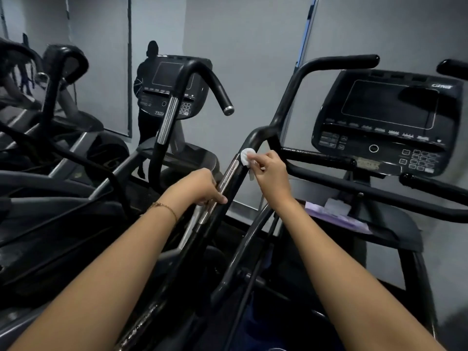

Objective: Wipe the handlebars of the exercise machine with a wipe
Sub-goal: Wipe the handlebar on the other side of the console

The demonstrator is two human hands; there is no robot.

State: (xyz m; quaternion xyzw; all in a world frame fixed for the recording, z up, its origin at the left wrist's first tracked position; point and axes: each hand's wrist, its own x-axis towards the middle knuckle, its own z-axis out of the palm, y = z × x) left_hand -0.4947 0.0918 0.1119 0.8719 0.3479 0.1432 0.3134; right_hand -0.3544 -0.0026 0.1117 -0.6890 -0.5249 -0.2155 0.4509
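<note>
A black handlebar (255, 140) with a chrome strip rises diagonally through the middle of the view. My left hand (202, 186) grips its lower part, fingers curled round the chrome section. Higher up the same bar, my right hand (269, 171) pinches a small white wipe (245, 157) and presses it against the black grip just below the bend. Beyond the bend the bar runs up and right to a second, upper grip (342, 60).
The machine's console (387, 120) with a dark screen and keypad stands at the right. A purple packet (334, 215) lies on the ledge under it. A second machine (177, 84) stands at the left, beside a mirror showing a reflected person.
</note>
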